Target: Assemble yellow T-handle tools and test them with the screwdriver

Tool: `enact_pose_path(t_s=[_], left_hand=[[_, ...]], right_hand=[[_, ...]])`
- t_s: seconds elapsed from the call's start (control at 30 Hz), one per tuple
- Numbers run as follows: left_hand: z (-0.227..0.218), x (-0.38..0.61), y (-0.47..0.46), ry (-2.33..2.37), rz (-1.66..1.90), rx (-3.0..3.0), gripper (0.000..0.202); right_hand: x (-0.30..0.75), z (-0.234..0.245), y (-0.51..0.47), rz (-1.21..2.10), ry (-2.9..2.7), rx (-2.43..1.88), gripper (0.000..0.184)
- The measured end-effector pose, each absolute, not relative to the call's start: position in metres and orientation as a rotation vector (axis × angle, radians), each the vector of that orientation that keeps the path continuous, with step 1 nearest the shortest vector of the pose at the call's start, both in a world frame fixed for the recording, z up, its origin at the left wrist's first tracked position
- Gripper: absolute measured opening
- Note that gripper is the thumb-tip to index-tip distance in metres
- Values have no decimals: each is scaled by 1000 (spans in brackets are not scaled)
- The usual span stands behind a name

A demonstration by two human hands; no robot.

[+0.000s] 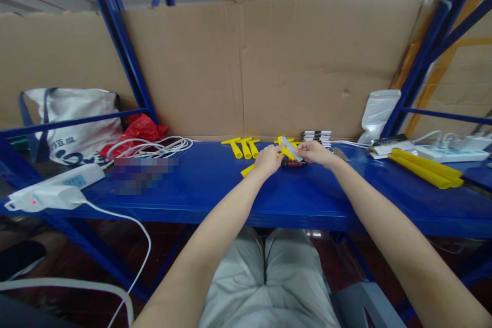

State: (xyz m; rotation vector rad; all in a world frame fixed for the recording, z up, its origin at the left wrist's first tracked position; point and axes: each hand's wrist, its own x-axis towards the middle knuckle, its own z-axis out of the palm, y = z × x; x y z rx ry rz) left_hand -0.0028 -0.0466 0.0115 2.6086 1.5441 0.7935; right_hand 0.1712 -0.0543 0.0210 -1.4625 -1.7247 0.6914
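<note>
Above the blue bench, my left hand (268, 160) is closed on a yellow T-shaped scraper handle (286, 152). My right hand (315, 152) pinches a flat grey metal blade (292, 149), which lies against the head of that handle. Whether the two are joined cannot be made out. Just below them is a dark red and black object (294, 163), partly hidden. A yellow piece (247, 170) shows beneath my left wrist. Three more yellow T-shaped handles (245, 148) lie side by side to the left, and further yellow parts (282, 140) lie behind my hands.
A stack of black-and-white small packs (317, 137) sits behind my right hand. Yellow tubes or rolled sheets (425, 168) and a power strip (451, 153) are at the right. Coiled white cable (163, 147), a red bag (140, 130) and another power strip (57, 188) occupy the left.
</note>
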Motion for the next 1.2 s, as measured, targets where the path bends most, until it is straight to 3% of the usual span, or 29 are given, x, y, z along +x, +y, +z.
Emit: enact_pose_path(t_s=[0.4, 0.8, 1.2], left_hand=[[10, -2, -46, 1518, 836, 2589, 44], [9, 1, -46, 1450, 905, 2591, 51], [9, 2, -45, 1491, 903, 2526, 58]], right_hand=[[173, 21, -53, 1069, -1476, -1278, 28], [174, 19, -52, 1096, -1600, -1269, 45], [170, 22, -57, 945, -1652, -1401, 40]])
